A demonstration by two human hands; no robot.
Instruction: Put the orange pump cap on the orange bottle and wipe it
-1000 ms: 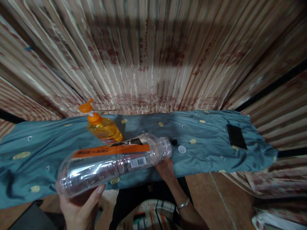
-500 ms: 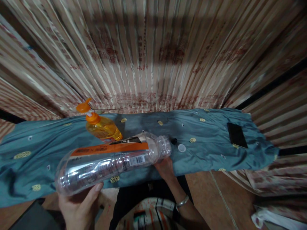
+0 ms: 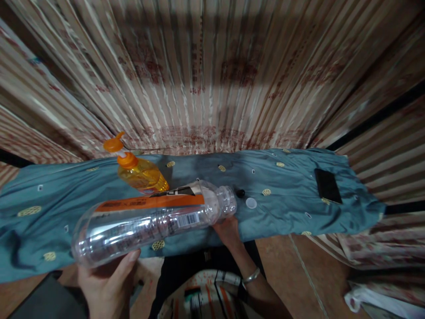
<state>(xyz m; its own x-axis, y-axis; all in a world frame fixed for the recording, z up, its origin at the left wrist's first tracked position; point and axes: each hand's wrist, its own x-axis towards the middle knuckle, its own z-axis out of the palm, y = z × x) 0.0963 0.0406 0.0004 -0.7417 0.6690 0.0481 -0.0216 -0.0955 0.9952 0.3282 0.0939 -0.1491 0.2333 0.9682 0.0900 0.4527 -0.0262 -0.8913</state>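
Note:
A large clear plastic bottle [image 3: 142,226] with an orange and silver label lies nearly level in front of me, its uncapped neck to the right. My left hand [image 3: 106,279] grips it near the base from below, thumb along the near side. At the other end, my right hand [image 3: 228,230] holds the bottle around the neck; its fingers are mostly hidden behind the plastic. Just beyond the bottle stands an orange pump bottle [image 3: 142,175] of yellow liquid. Close to the mouth lie a small black object [image 3: 240,193] and a whitish round disc [image 3: 251,203].
Teal cloth with pineapple prints [image 3: 282,217] covers the long narrow table. A dark flat rectangular object [image 3: 328,186] rests toward its right end. Striped curtains [image 3: 212,88] hang behind and at the sides. White plastic [image 3: 375,301] lies low on the right.
The large bottle has shifted slightly left at its base end, along with my left hand. The view has tilted a little; both hands keep the same hold.

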